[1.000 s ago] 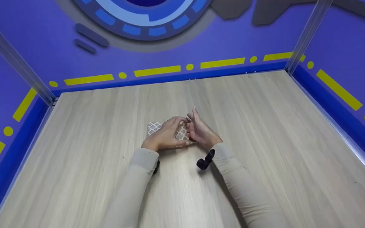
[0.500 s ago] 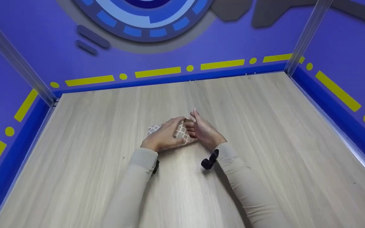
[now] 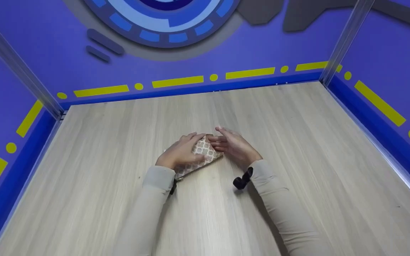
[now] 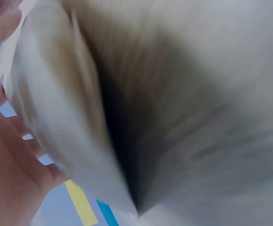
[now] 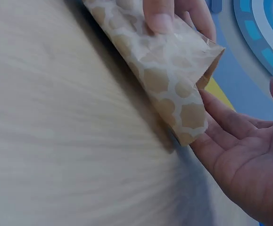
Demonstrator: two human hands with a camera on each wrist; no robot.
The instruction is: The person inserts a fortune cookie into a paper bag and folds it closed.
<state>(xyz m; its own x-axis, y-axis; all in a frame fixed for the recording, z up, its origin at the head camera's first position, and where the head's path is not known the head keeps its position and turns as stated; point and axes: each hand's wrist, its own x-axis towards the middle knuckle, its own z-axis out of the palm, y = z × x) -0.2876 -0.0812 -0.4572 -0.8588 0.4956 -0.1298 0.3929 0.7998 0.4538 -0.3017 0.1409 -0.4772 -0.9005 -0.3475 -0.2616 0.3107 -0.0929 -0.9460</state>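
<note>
A tan paper bag (image 3: 202, 151) with a white lattice pattern is held just over the table, tilted. My left hand (image 3: 180, 153) grips it from above, thumb (image 5: 160, 16) on the near face and fingers over the far edge. The left wrist view shows the bag (image 4: 56, 103) blurred, its side folded, beside the left palm (image 4: 9, 165). My right hand (image 3: 238, 147) is at the bag's right end, palm turned toward it, fingers nearly straight. In the right wrist view the right fingertips meet the bag's gaping end (image 5: 214, 66), partly hidden behind the paper.
A pale wood-grain table (image 3: 119, 142) spreads under both hands. Blue printed walls (image 3: 176, 67) with yellow dashes stand behind and at both sides, joined by metal corner posts (image 3: 342, 42). A dark strap end (image 3: 242, 179) hangs from the right wrist.
The bag has turned so its left end swings toward me and its near edge slopes up to the right. My right hand has drawn slightly right and nearer, its fingers still at the bag's end.
</note>
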